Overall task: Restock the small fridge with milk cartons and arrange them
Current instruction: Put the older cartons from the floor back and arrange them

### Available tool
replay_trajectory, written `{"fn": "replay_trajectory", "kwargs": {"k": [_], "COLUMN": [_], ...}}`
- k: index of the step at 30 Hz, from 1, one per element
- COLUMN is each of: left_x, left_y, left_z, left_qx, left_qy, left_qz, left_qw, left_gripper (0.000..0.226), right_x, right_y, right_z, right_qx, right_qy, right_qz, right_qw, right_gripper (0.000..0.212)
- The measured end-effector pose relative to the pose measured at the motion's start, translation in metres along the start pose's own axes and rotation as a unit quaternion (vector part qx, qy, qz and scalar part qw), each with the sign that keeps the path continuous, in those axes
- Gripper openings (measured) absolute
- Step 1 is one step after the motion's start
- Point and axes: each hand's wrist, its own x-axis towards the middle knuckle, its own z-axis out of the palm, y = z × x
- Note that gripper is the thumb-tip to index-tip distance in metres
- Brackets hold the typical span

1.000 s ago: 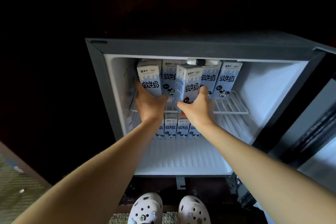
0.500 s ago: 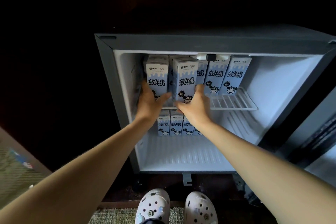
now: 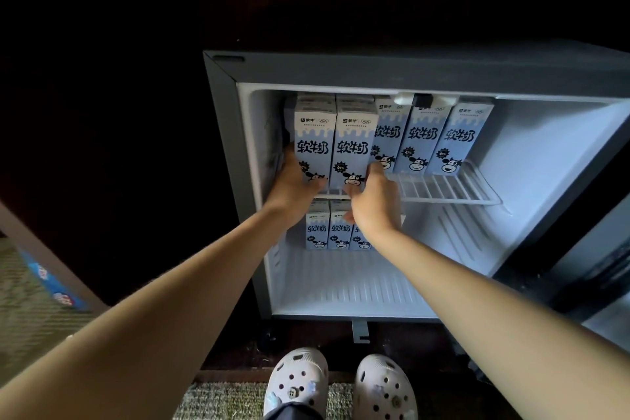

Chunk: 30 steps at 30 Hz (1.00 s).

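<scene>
The small fridge (image 3: 225, 85) stands open with a white wire shelf (image 3: 453, 193). Two blue-and-white milk cartons stand upright side by side at the shelf's front left: my left hand (image 3: 293, 186) grips the left front carton (image 3: 313, 143) at its base, and my right hand (image 3: 373, 201) grips the right front carton (image 3: 353, 147) at its lower right edge. Three more cartons (image 3: 421, 136) stand in a row behind them on the shelf. On the fridge floor, a row of smaller-looking cartons (image 3: 329, 232) stands at the back, partly hidden by my right hand.
The open fridge door (image 3: 600, 269) hangs at the right. My two feet in white perforated clogs (image 3: 337, 389) stand on a woven rug below. A blue package (image 3: 51, 280) lies at the left beside a dark cabinet front. The right half of the wire shelf holds nothing.
The two front cartons went from tilted and apart to upright and touching on the shelf's front left. The view has shifted so the fridge sits further right.
</scene>
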Motion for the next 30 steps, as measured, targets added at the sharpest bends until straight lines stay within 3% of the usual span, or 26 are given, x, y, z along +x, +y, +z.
{"fn": "replay_trajectory", "kwargs": {"k": [6,15,22,25,30], "left_x": [0.002,-0.002,-0.007,-0.014,-0.050], "left_y": [-0.003,0.005,0.009,0.013,0.034], "left_z": [0.011,0.006,0.000,0.004,0.017], "left_qx": [-0.016,0.025,0.051,0.053,0.093], "left_qy": [0.051,0.035,0.010,0.043,0.109], "left_qz": [-0.001,-0.025,-0.035,-0.048,-0.072], "left_qw": [0.999,0.999,0.998,0.997,0.987], "left_gripper": [0.058,0.061,0.062,0.073,0.061], "right_x": [-0.002,-0.009,-0.008,-0.012,-0.038], "right_y": [-0.001,-0.005,-0.007,-0.009,-0.018], "right_z": [-0.004,-0.012,-0.005,-0.014,-0.046], "right_qx": [0.003,0.006,-0.048,-0.065,-0.071], "right_qy": [-0.005,-0.048,-0.020,-0.045,-0.050], "right_qz": [0.017,0.037,0.045,0.044,0.005], "right_qw": [1.000,0.998,0.998,0.996,0.996], "right_gripper": [0.028,0.038,0.044,0.045,0.029]}}
